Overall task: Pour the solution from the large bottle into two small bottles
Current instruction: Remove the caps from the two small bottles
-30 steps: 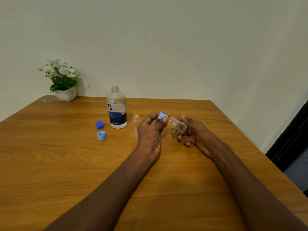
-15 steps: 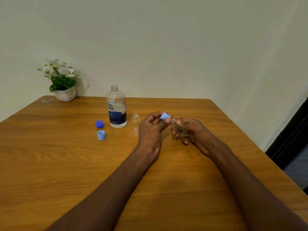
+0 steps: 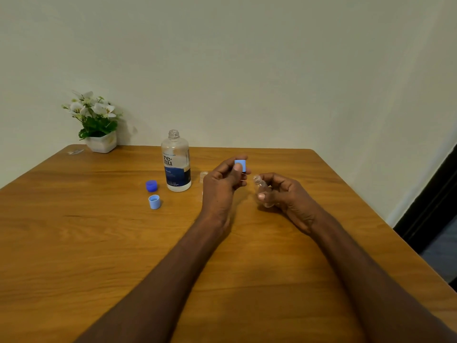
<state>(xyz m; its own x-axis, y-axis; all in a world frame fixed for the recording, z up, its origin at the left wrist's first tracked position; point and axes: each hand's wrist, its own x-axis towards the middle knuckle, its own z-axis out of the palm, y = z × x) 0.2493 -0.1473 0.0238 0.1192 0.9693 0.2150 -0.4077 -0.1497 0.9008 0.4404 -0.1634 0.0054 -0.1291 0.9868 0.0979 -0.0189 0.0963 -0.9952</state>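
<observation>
We see a table (image 3: pixel 99 243) of smooth wood with a soft shine. The large bottle (image 3: pixel 176 162) and small bottle (image 3: pixel 262 190) look like clear glossy plastic. The caps (image 3: pixel 154 202) are matt blue plastic.

The large bottle (image 3: pixel 176 161) carried a label reading "re-nu" in dark letters; the smaller print on it was too blurred to read.

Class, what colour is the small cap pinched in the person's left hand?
Light blue: the small plastic cap in the left hand, clearest in the head view.
</observation>
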